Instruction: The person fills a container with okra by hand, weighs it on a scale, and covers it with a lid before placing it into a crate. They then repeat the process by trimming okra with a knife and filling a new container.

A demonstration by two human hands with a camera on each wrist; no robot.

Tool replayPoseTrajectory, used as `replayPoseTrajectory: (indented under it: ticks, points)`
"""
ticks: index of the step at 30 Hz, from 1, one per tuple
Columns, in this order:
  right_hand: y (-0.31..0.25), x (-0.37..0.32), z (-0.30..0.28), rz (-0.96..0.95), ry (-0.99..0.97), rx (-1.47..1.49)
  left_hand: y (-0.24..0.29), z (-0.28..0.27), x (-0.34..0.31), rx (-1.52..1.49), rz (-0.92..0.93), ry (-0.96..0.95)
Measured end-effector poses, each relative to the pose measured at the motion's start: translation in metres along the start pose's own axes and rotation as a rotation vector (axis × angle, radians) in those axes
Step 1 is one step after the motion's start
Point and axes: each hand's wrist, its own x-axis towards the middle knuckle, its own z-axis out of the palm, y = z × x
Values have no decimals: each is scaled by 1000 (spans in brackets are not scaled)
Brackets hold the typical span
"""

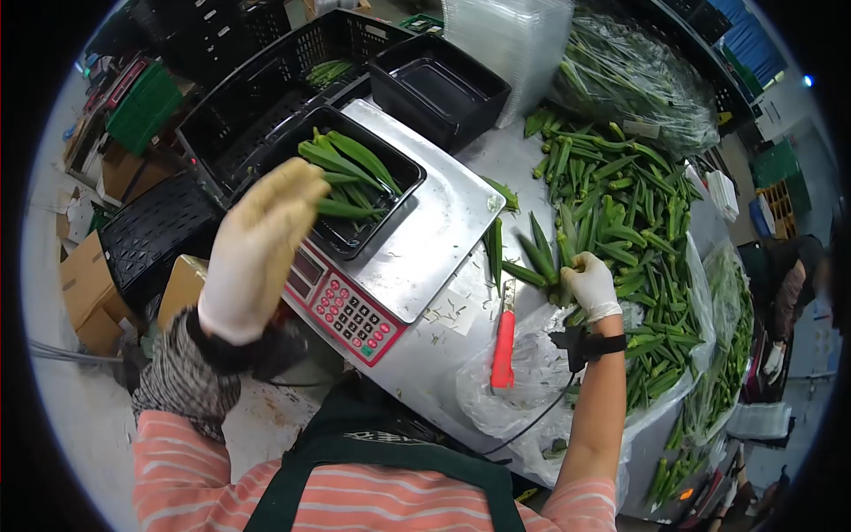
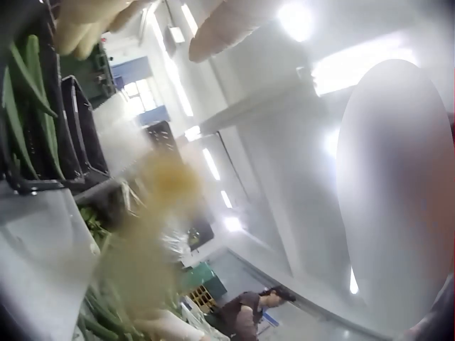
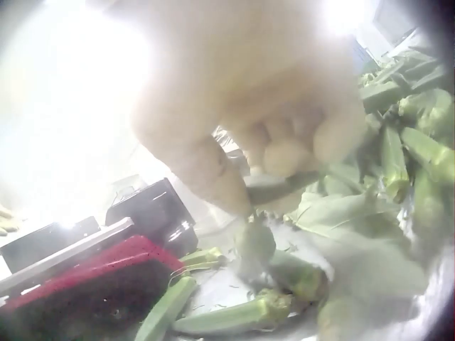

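Note:
The gloved left hand (image 1: 261, 248) is raised beside a black tray (image 1: 409, 182) on the scale, its fingers extended and holding nothing. Several okra pods (image 1: 355, 160) lie in that tray. At the left edge of the loose okra pile (image 1: 638, 191), the gloved right hand (image 1: 591, 285) is bent down over the pods. The right wrist view shows its thumb and curled fingers (image 3: 284, 153) pinching an okra pod (image 3: 269, 187); part of the pod is hidden by the hand. More pods (image 3: 227, 316) lie below, on the metal surface.
A red-handled knife (image 1: 503, 350) lies by clear plastic (image 1: 532, 355), left of the right forearm. The scale's keypad (image 1: 355, 315) faces the person. Behind stand an empty black tray (image 1: 443, 84), stacked clear containers (image 1: 510, 44) and a black crate (image 1: 266, 66). Bagged okra (image 1: 638, 80) lies at the back right.

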Motion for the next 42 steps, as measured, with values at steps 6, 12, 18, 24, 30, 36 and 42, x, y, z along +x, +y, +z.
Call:
replayPoseTrajectory:
  ticks: [6, 12, 18, 24, 30, 36, 42]
  points:
    - [-59, -72, -31, -40, -400, 694, -79, 64, -64, -103, -401, -472]
    - [-83, -73, 4, -235, -203, 422, -160, 77, -65, -688, -700, -240]
    - [-59, -30, 65, -275, 4, -137, -167, 71, -70, -501, -796, -258]
    - [-60, -114, -1, -290, -458, 403, -172, 84, -60, -792, -894, -223]
    - [-32, -46, 27, -291, 75, -213, -184, 81, -63, -698, -926, -143]
    - [-15, -24, 46, -214, -18, -308, -178, 81, -69, -553, -838, -215]
    - [-23, -31, 46, -189, 5, -390, -175, 85, -67, -531, -850, -231]
